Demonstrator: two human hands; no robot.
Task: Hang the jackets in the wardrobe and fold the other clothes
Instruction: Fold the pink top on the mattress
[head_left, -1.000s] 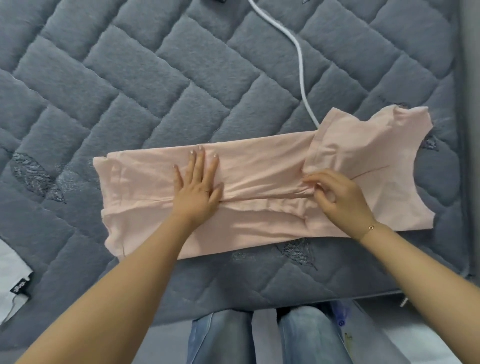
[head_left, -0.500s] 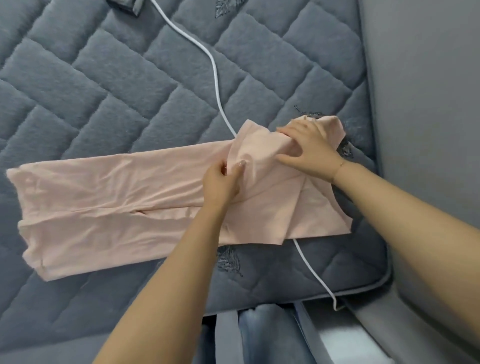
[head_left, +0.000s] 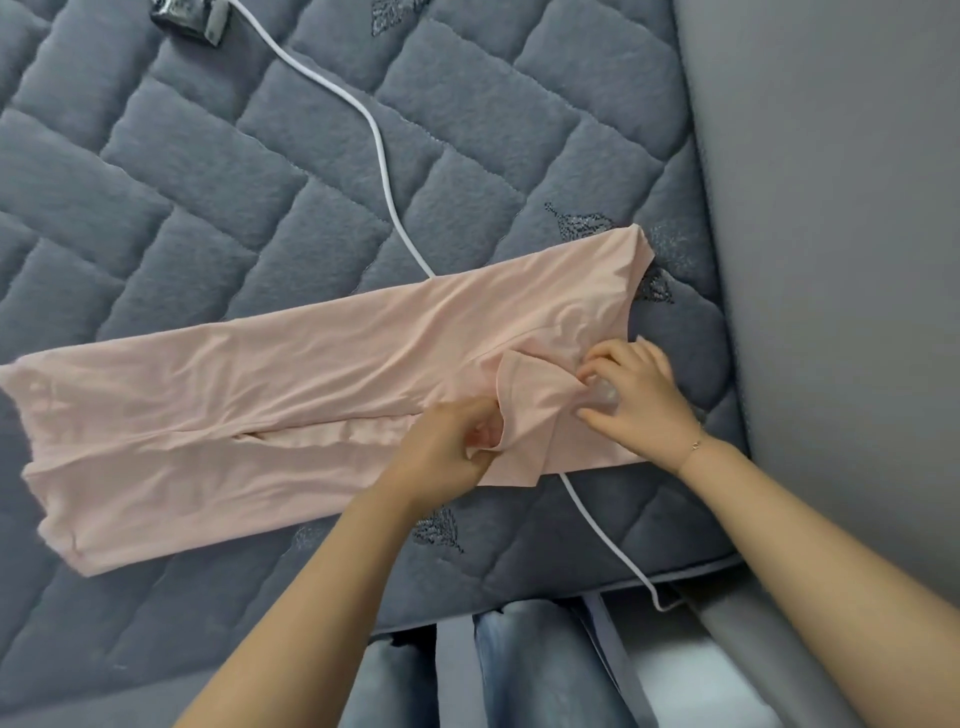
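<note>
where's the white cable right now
In the head view the thin white cable snakes over the grey quilted mattress, passes under the pink garment, and leaves off the near edge.

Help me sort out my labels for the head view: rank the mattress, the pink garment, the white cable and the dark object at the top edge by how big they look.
1. mattress
2. pink garment
3. white cable, long but thin
4. dark object, partly cut off by the frame

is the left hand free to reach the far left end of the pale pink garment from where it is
Probably not yet: the left hand is pinching a flap of the pale pink garment near its right end. Nothing lies on the garment between the hand and the left end, so releasing the flap should clear it.
</note>
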